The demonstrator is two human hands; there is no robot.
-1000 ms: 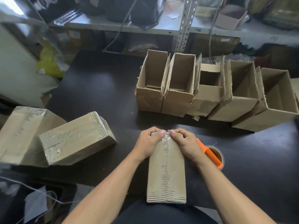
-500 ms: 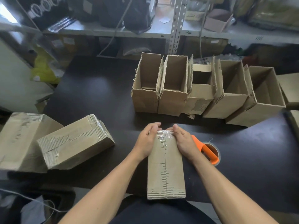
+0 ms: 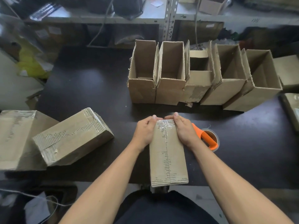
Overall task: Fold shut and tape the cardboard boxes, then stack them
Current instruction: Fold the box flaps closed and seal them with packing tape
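Observation:
A narrow closed cardboard box (image 3: 168,160) lies lengthwise at the table's near edge, with clear tape along its seam and over its far end. My left hand (image 3: 145,131) grips the far left corner of it, fingers curled over the far end. My right hand (image 3: 183,130) grips the far right corner the same way. An orange-handled tape dispenser (image 3: 208,139) lies on the table just right of my right hand. Two taped boxes lie at the left, a tilted one (image 3: 71,136) leaning against a larger one (image 3: 17,138).
Several open-topped cardboard boxes (image 3: 169,73) stand in a row across the back of the black table (image 3: 90,88). Metal shelving (image 3: 169,18) with clutter runs behind. A box (image 3: 288,70) and a flat object sit at the right edge. My dark-clothed lap is below.
Both hands have slid outward from the taped seam to the far corners of the box. The box itself has stayed in place.

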